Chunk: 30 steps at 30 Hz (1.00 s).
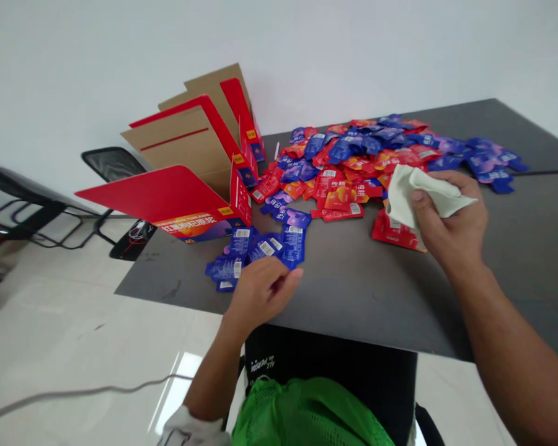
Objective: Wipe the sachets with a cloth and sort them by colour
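My right hand (pixel 451 217) is closed around a folded white cloth (pixel 402 192), the thumb pressed against it. Just under the cloth lies a red pouch (pixel 390 232) on the grey table. Near the table's front edge, my left hand (pixel 263 291) has its fingers curled in and its thumb pointing right; no object shows in it. Directly beyond its knuckles are several blue pouches (pixel 294 238) with barcodes. A large mixed heap of red and blue pouches (pixel 348 161) spreads farther back.
Open red cartons (pixel 204 195) with raised flaps stand in a row at the table's left side. More blue pouches (pixel 490 161) lie at the right of the heap. Black chairs (pixel 114 164) stand left of the table (pixel 344 291). A grey cable (pixel 97 390) runs across the floor.
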### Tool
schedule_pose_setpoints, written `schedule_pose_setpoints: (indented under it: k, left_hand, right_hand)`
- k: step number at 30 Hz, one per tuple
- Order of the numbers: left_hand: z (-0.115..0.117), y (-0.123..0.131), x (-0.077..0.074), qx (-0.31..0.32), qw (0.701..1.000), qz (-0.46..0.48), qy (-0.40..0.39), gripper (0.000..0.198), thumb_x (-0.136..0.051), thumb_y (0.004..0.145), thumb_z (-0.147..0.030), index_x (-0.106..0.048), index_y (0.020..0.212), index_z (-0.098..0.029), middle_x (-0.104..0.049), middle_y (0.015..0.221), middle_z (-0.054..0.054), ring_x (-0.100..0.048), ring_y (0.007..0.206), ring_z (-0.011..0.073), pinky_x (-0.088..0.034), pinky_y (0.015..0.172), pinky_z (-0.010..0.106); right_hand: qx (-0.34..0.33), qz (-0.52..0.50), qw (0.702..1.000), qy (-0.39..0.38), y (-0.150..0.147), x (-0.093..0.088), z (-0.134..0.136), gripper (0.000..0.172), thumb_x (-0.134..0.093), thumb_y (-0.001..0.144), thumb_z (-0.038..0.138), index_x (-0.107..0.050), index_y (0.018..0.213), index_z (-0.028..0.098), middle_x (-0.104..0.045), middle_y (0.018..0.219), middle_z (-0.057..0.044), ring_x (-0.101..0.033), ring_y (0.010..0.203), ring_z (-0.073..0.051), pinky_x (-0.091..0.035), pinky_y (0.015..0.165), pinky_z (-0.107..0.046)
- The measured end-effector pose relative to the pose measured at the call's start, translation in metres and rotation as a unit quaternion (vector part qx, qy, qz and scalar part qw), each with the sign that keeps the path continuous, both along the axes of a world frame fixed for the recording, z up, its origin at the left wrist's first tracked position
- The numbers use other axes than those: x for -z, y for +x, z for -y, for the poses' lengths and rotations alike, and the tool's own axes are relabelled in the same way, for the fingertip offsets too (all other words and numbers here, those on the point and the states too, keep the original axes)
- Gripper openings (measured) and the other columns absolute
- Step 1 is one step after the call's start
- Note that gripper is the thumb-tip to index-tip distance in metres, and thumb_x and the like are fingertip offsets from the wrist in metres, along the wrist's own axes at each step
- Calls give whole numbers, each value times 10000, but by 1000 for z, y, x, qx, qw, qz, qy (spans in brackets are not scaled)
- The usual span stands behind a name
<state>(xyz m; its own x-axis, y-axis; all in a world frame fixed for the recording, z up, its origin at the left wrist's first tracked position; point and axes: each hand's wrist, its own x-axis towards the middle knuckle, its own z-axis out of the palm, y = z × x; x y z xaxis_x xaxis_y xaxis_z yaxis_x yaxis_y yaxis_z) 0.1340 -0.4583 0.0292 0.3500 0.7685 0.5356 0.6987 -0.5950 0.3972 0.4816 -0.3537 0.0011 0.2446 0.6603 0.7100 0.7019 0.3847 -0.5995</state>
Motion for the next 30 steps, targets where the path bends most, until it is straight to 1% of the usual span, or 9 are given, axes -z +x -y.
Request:
schedule_pose_setpoints:
  k: [3,5,8,11,16,19,21,25,30]
  left_hand:
    - [-33,54,-23,78,985,-118,-94,351,-536,1060,-408,-569,759,-230,-641,723,-5,-605,696,155,-383,623,318]
    - [-54,83,-27,109,974,-154,-124,327,-531,1058,-417,-610,802,-229,-705,815,19,-651,769,176,-384,630,315]
    - [-84,116,-21,108,966,-193,-135,334,-514,1055,-433,-647,829,-226,-734,869,44,-681,814,207,-399,635,315]
    - [-116,128,-8,80,958,-238,-142,328,-489,1053,-437,-681,899,-220,-744,959,64,-696,927,232,-464,718,323]
    - [-166,90,-6,33,942,-288,-172,217,-604,965,-345,-706,1072,-186,-718,1138,109,-677,1074,252,-523,898,350]
    - [-186,51,-14,25,918,-331,-216,422,-844,748,-407,-732,1102,-208,-720,1165,100,-681,1092,290,-550,880,353]
    - [-194,30,-17,26,904,-353,-242,537,-898,676,-397,-736,1161,-232,-731,1183,89,-696,1078,285,-560,858,334]
    - [-203,14,-16,39,889,-371,-264,596,-869,721,-421,-717,1274,-259,-729,1279,70,-707,1097,249,-556,886,289]
    - [-203,19,-19,49,881,-397,-254,509,-794,789,-411,-736,1273,-266,-744,1272,61,-706,1124,253,-534,917,282]
  right_hand:
    - [16,-55,997,51,10,-3,-2,483,-704,915,496,-649,1291,199,-710,1217,-114,-699,1069,-266,-548,947,-443]
    - [20,-80,992,91,17,-7,-4,464,-702,916,490,-647,1271,197,-713,1183,-106,-702,1026,-253,-550,913,-424]
    - [34,-112,983,139,28,-14,-6,445,-689,922,506,-643,1244,203,-709,1130,-91,-705,965,-242,-554,854,-407]
    - [53,-134,975,167,40,-18,-6,437,-675,934,506,-644,1244,199,-708,1137,-100,-710,976,-256,-553,861,-421]
    - [69,-146,971,178,50,-23,-3,402,-666,945,489,-655,1221,197,-708,1118,-106,-719,1004,-293,-558,875,-459]
    - [66,-148,972,170,48,-27,1,371,-657,955,479,-654,1221,221,-706,1130,-98,-716,1040,-300,-559,905,-476]
    - [63,-149,973,165,46,-29,3,364,-650,961,483,-651,1227,235,-706,1162,-95,-714,1075,-301,-557,929,-484]
    - [58,-149,973,166,47,-29,4,379,-659,963,467,-654,1242,210,-706,1225,-115,-705,1133,-303,-544,973,-484]
    - [49,-149,974,164,49,-27,3,386,-660,968,455,-656,1248,190,-713,1200,-110,-707,1112,-292,-546,970,-469]
